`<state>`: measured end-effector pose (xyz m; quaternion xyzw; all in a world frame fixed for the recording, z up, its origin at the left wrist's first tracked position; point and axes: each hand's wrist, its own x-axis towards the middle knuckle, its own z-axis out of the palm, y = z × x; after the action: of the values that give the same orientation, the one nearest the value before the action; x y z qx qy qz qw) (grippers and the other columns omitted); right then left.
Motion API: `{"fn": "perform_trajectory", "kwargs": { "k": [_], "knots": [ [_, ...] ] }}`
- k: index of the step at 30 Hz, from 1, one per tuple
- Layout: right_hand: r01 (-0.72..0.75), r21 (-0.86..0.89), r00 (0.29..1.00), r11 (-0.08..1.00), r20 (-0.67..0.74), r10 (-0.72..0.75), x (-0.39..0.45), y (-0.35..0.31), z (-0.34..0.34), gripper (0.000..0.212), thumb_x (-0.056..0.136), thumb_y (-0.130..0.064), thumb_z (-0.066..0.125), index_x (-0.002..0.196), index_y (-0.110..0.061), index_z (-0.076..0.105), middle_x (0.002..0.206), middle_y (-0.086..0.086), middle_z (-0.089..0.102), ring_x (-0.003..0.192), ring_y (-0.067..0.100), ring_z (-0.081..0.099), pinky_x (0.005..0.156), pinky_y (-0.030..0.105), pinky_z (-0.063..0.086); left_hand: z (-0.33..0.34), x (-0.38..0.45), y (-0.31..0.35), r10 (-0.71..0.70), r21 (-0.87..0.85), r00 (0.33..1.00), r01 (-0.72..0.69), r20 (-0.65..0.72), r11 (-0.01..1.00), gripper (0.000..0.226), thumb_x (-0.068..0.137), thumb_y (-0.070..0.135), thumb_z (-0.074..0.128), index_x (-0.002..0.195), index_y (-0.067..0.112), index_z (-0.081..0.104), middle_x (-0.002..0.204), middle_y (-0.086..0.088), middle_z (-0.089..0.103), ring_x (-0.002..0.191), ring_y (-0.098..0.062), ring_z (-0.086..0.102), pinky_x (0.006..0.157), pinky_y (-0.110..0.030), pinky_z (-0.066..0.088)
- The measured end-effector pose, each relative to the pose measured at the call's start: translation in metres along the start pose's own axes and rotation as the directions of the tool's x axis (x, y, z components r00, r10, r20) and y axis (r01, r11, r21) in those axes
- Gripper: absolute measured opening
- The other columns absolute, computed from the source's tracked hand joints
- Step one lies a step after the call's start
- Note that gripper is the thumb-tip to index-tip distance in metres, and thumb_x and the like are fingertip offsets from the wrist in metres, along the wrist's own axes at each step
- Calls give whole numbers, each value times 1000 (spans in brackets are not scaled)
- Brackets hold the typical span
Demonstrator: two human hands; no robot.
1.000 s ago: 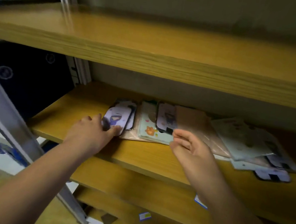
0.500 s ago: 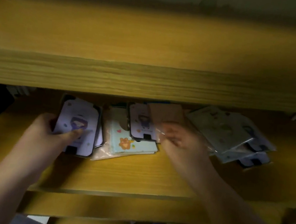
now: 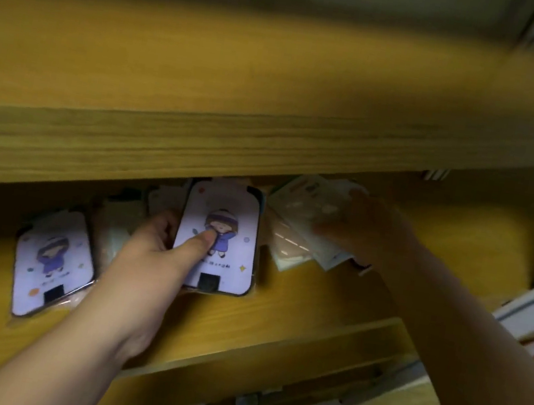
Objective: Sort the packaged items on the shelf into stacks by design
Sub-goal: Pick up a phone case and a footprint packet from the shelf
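We see no writing sharp enough to read; the small line under the cartoon girl is blurred; our left hand (image 3: 149, 264) pinches a lilac pack (image 3: 219, 235), thumb on its face, its lower end near the shelf (image 3: 294, 310) front edge; a second lilac pack (image 3: 50, 262) lies flat to the left, at that edge; our right hand (image 3: 372, 232), blurred, grips a pale stack (image 3: 304, 221) further back, under the upper board (image 3: 240, 94); bare wood lies right of it.

Dim, yellowish throughout. Deep shadow under the upper shelf board (image 3: 196, 157), darkest at the lower shelf (image 3: 276, 314) back edge. Motion blur heavy (right hand (image 3: 368, 231) smeared; pale packets (image 3: 307, 222) indistinct). Wide-angle bowing at frame edges.
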<state>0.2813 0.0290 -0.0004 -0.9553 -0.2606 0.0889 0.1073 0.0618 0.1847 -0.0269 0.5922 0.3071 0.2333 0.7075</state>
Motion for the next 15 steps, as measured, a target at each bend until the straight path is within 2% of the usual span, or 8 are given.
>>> {"fn": "perform_trajectory", "kwargs": {
  "k": [1,3,6,7,9,11,13,15],
  "knots": [
    [-10,46,1000,999,0,10,0,1,-6,88,62,-69,69,139,-33,44,124,3,61,109,27,61,84,47,57,5,0,0,2,-11,1000,-2,-1,1000,24,87,19,70,111,18,67,97,-4,81,88,-20,77,77,-34,54],
    [-26,239,999,971,50,15,-2,4,-16,59,67,-55,78,120,-40,56,102,-4,67,91,20,67,70,36,58,14,-2,2,0,-60,1000,-1,-18,998,21,89,15,68,110,18,67,94,-3,81,86,-19,78,69,-30,58],
    [-23,476,987,879,153,-57,-9,8,-25,17,80,-26,79,90,-28,65,95,-4,66,92,21,64,64,27,56,23,-3,1,-17,-156,998,8,-57,988,18,92,8,64,107,18,65,82,4,81,74,-9,77,53,-19,57],
    [-71,558,982,827,185,-41,-16,11,-26,13,81,-22,78,88,-26,67,96,-1,67,93,22,65,64,27,59,26,-3,1,-26,-181,997,14,-66,983,18,93,6,63,105,19,64,76,7,79,68,-7,75,50,-18,56],
    [-163,717,977,678,213,10,-28,25,-21,17,83,-24,74,99,-26,67,106,6,69,97,25,67,71,35,63,32,-7,2,-49,-210,997,34,-66,977,20,93,3,59,106,17,64,70,6,78,66,-9,75,52,-22,59],
    [-187,826,981,533,182,62,-46,44,-17,13,90,-26,68,103,-28,65,109,9,70,93,24,69,64,33,62,42,-13,2,-59,-213,998,49,-39,976,19,93,1,56,103,15,64,79,-1,80,74,-16,77,58,-27,62],
    [-199,912,977,359,155,147,-65,68,-16,17,92,-29,67,107,-22,65,104,10,73,82,22,74,59,29,59,56,-21,1,-46,-209,999,42,-15,977,18,93,-1,55,93,14,64,89,-10,79,76,-19,77,61,-29,63],
    [-187,961,974,205,153,168,-87,98,-19,30,92,-32,66,118,-17,64,106,11,75,86,23,75,65,30,59,73,-33,-2,-33,-205,999,33,6,978,15,94,1,56,95,14,63,93,-13,79,75,-19,77,64,-33,61]
  ]
}}
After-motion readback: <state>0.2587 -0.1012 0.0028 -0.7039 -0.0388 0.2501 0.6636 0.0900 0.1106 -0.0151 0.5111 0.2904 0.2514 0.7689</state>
